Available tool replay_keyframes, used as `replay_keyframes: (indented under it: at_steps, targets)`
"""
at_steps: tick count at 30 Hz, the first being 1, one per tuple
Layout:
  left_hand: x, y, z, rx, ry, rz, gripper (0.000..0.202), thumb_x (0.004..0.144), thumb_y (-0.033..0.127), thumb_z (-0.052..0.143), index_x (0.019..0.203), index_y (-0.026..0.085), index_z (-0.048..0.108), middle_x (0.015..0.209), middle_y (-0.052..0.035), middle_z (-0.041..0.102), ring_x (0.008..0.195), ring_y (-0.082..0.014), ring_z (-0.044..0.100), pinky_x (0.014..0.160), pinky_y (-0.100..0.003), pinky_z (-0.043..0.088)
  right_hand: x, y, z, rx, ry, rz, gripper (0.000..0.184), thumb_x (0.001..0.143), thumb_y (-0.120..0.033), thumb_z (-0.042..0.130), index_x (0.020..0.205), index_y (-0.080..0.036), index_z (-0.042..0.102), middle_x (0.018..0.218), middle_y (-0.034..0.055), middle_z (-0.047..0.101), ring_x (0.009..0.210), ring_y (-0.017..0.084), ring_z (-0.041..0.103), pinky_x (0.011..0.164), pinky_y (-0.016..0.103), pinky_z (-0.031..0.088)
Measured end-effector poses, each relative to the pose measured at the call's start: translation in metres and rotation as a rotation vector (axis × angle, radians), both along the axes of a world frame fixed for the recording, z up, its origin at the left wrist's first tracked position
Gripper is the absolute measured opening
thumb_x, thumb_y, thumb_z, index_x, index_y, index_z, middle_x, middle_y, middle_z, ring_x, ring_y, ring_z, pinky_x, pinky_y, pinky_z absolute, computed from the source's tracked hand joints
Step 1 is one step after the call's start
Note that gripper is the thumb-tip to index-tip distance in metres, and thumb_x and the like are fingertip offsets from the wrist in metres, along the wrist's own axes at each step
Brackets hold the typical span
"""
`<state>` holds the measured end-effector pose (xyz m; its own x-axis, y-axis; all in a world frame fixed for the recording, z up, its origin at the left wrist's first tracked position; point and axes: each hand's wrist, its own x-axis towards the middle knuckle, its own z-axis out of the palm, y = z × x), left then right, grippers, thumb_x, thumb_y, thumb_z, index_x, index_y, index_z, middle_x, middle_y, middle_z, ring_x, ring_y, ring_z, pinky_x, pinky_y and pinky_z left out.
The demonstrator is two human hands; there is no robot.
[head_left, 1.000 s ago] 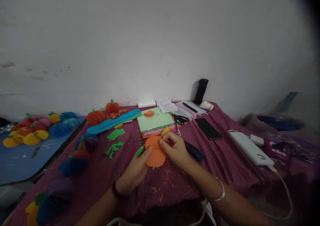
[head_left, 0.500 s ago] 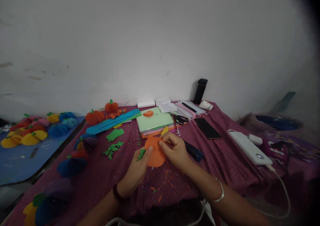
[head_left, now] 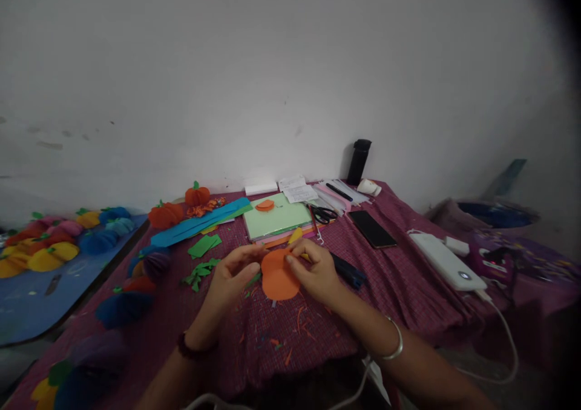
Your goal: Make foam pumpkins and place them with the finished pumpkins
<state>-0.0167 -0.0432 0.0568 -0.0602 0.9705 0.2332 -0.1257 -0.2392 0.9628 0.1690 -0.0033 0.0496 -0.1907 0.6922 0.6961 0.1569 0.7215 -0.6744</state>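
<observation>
Over the maroon cloth of the table (head_left: 399, 289), my right hand (head_left: 318, 272) pinches the upper right edge of an orange paper circle (head_left: 276, 277) and holds it up. My left hand (head_left: 232, 277) is just left of the circle, fingers curled, thumb and forefinger pinching a small green paper piece (head_left: 255, 278) by the circle's left edge. Orange paper scraps (head_left: 299, 322) lie on the cloth below my hands.
A stack of coloured paper sheets (head_left: 276, 219), scissors (head_left: 323, 214), a black phone (head_left: 371, 228), a black bottle (head_left: 358, 162) and a white power bank (head_left: 445, 260) lie behind and to the right. Green cut pieces (head_left: 200, 271) and paper pumpkins (head_left: 166, 215) sit on the left.
My left hand has let go of the orange circle's lower left and risen, now pinching the green piece beside it. The view has shifted slightly.
</observation>
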Motion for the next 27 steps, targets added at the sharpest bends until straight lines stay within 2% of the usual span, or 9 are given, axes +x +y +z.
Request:
replay_keyframes:
  at_steps: [4,9,14,19,21,23,25,27]
  targets:
    - [-0.002,0.005,0.002,-0.035,0.159,-0.056,0.029,0.066,0.027,0.077,0.093,0.017,0.074,0.094,-0.0085,0.073,0.085,-0.0214,0.065,0.075,-0.028,0.052,0.000,0.000,0.000,0.062,-0.048,0.025,0.016,0.081,-0.017,0.055,0.067,-0.021,0.050,0.073,0.0018,0.061,0.070,0.015,0.057,0.066,0.028,0.044]
    - [0.004,0.007,-0.009,-0.126,0.269,-0.165,0.020,0.070,0.031,0.074,0.080,0.014,0.073,0.074,-0.0048,0.069,0.065,-0.0161,0.060,0.059,-0.025,0.049,0.001,-0.001,-0.001,0.054,-0.109,0.030,0.015,0.082,-0.019,0.055,0.067,-0.021,0.052,0.075,0.0032,0.062,0.072,0.016,0.057,0.068,0.030,0.044]
    - [0.007,0.004,-0.010,-0.082,0.286,-0.136,0.024,0.073,0.036,0.071,0.081,0.014,0.073,0.076,-0.0053,0.068,0.070,-0.0182,0.060,0.063,-0.027,0.050,0.001,0.001,-0.001,-0.009,-0.076,0.049,0.015,0.081,-0.018,0.055,0.067,-0.021,0.050,0.073,0.0016,0.061,0.069,0.014,0.056,0.066,0.028,0.043]
    - [0.009,0.002,-0.010,-0.051,0.306,-0.055,0.019,0.071,0.032,0.073,0.078,0.015,0.074,0.077,-0.0049,0.068,0.074,-0.0190,0.060,0.063,-0.026,0.049,0.000,0.002,0.000,-0.055,-0.049,0.059,0.017,0.079,-0.017,0.056,0.064,-0.021,0.048,0.067,0.0003,0.058,0.065,0.013,0.053,0.063,0.026,0.042]
    - [0.009,0.003,-0.011,-0.083,0.230,-0.067,0.020,0.069,0.032,0.075,0.079,0.015,0.073,0.077,-0.0045,0.069,0.072,-0.0181,0.060,0.063,-0.025,0.049,-0.001,0.004,-0.001,-0.088,-0.020,0.067,0.018,0.078,-0.019,0.057,0.063,-0.020,0.048,0.066,-0.0002,0.056,0.064,0.013,0.052,0.062,0.026,0.042]
    - [0.010,0.004,-0.011,-0.099,0.058,-0.101,0.028,0.067,0.036,0.078,0.086,0.016,0.072,0.083,-0.0047,0.070,0.074,-0.0179,0.062,0.067,-0.026,0.050,0.000,0.006,-0.001,-0.144,0.037,0.078,0.019,0.079,-0.023,0.058,0.064,-0.020,0.047,0.065,-0.0005,0.054,0.063,0.013,0.050,0.060,0.025,0.041]
    - [0.012,0.004,-0.010,-0.085,-0.182,-0.164,0.046,0.066,0.047,0.077,0.102,0.019,0.069,0.099,-0.0067,0.070,0.086,-0.0203,0.064,0.078,-0.030,0.051,0.001,0.010,-0.001,-0.204,0.110,0.083,0.020,0.079,-0.027,0.059,0.064,-0.020,0.046,0.066,-0.0005,0.053,0.063,0.012,0.049,0.058,0.024,0.040]
    - [0.017,0.003,-0.009,-0.083,-0.402,-0.241,0.067,0.068,0.060,0.070,0.122,0.023,0.059,0.118,-0.0099,0.065,0.102,-0.0244,0.062,0.090,-0.036,0.048,0.003,0.013,0.001,-0.241,0.176,0.082,0.022,0.078,-0.031,0.061,0.065,-0.020,0.047,0.067,-0.0006,0.053,0.062,0.012,0.048,0.057,0.023,0.039]
